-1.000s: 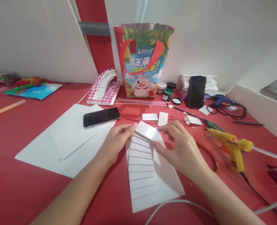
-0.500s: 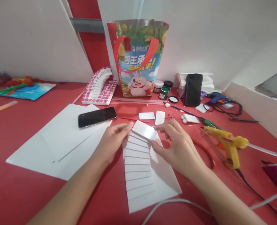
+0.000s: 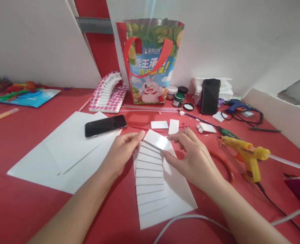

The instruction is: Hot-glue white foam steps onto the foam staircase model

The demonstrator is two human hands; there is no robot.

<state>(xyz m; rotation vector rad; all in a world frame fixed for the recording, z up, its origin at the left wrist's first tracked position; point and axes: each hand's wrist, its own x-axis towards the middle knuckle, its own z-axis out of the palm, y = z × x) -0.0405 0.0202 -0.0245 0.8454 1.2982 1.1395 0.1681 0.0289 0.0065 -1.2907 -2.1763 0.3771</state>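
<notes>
A curved row of overlapping white strips (image 3: 150, 173) lies on a white board (image 3: 179, 189). The topmost white piece (image 3: 157, 139) sits tilted at the far end of the row, light glinting off it. My left hand (image 3: 125, 149) has thumb and fingers closed at that piece's left edge. On its right side, my right hand (image 3: 190, 152) holds it between thumb and index finger, the other fingers curled above the table.
A phone (image 3: 105, 126) rests on white sheets (image 3: 50, 156) at left. Two loose white pieces (image 3: 159, 124) lie beyond my hands. A yellow glue gun (image 3: 250, 154) is at right, a white cable (image 3: 190, 217) in front. Behind stand a printed bag (image 3: 150, 64) and paint jars (image 3: 178, 99).
</notes>
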